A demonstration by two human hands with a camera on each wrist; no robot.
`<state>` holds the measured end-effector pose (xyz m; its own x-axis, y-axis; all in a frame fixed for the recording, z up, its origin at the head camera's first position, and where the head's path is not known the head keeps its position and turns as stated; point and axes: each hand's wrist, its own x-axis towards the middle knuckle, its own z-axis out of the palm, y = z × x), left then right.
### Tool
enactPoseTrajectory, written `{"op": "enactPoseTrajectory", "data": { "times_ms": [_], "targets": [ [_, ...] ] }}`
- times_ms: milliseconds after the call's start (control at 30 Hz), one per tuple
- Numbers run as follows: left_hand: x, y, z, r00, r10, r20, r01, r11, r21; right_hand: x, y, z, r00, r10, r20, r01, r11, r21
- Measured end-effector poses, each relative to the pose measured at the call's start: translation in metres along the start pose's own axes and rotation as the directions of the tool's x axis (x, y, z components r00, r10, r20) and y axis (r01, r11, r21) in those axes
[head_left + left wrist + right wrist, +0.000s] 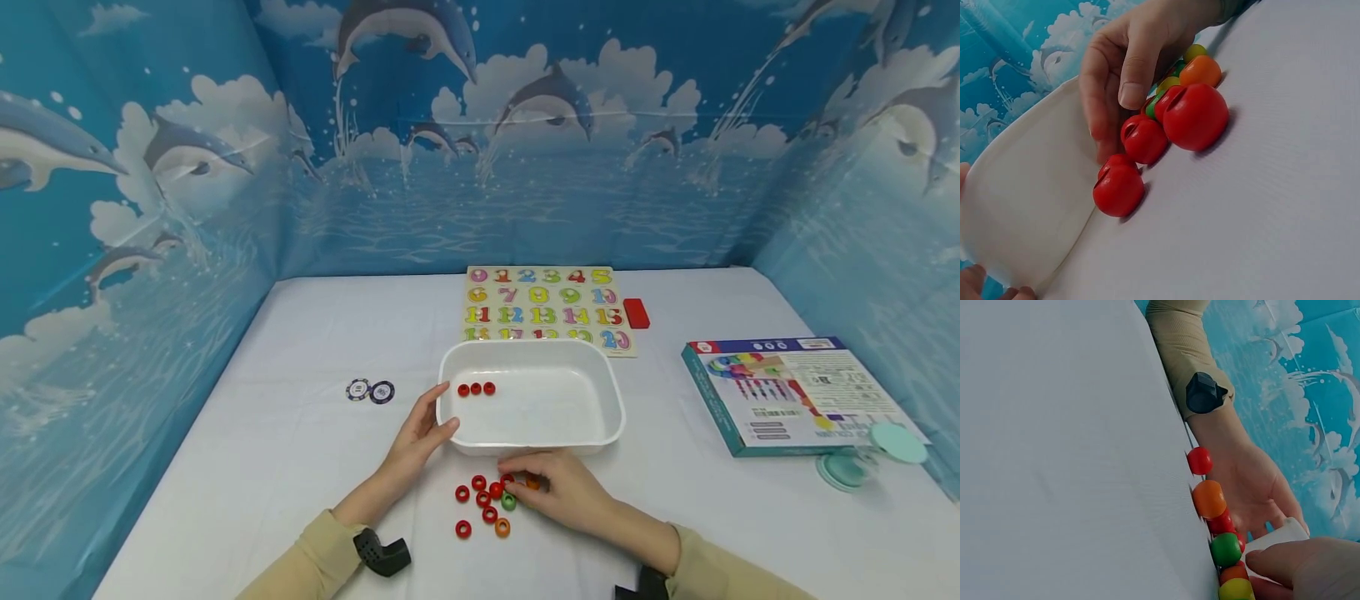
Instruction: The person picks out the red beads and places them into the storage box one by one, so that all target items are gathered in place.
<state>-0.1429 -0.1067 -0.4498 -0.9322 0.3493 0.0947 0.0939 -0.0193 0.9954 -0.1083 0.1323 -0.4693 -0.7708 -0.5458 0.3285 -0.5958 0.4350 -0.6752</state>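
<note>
A white plastic basin [555, 400] has three red beads [476, 389] in a row inside, near its left end. My left hand [412, 429] grips the basin's left side, thumb on the near corner and fingers at the wall. Just in front of the basin, my right hand [566, 490] pinches a red bead [507, 480] between thumb and fingertips, above a loose cluster of beads. Several red beads [462, 529] lie there with an orange bead [502, 527] and a green bead [508, 502]. Another orange bead [532, 482] is partly hidden under the right hand.
Behind the basin lies a number board [540, 304] with a red block [636, 313] beside it. Two round chips [370, 391] lie to the left. On the right are a flat printed box [802, 396] and a small jar with a mint lid [843, 471]. A dolphin-print curtain [517, 200] surrounds the table.
</note>
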Motion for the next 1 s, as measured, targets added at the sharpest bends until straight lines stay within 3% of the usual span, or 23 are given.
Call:
{"op": "enactPoseTrajectory", "data": {
  "times_ms": [167, 633, 833, 1000],
  "targets": [
    [0.0, 0.0, 0.001, 1.0, 0.006, 0.006, -0.006, 1.0, -0.009, -0.001, 0.0, 0.001, 1.0, -0.01, -0.003, 0.01, 1.0, -0.002],
    [0.0, -0.003, 0.0, 1.0, 0.015, -0.005, -0.015, 1.0, -0.011, -0.003, -0.013, -0.005, 0.996, 0.092, 0.015, -0.092, 0.996, -0.022],
    [0.0, -0.001, 0.001, 1.0, 0.014, 0.007, -0.014, 1.0, -0.005, 0.006, -0.035, -0.04, 0.991, 0.105, 0.084, -0.112, 0.99, 0.082],
    [0.0, 0.0, 0.0, 1.0, 0.013, 0.004, -0.013, 1.0, 0.006, 0.033, -0.042, -0.081, 0.998, 0.026, 0.062, -0.035, 0.989, 0.141]
  ]
}}
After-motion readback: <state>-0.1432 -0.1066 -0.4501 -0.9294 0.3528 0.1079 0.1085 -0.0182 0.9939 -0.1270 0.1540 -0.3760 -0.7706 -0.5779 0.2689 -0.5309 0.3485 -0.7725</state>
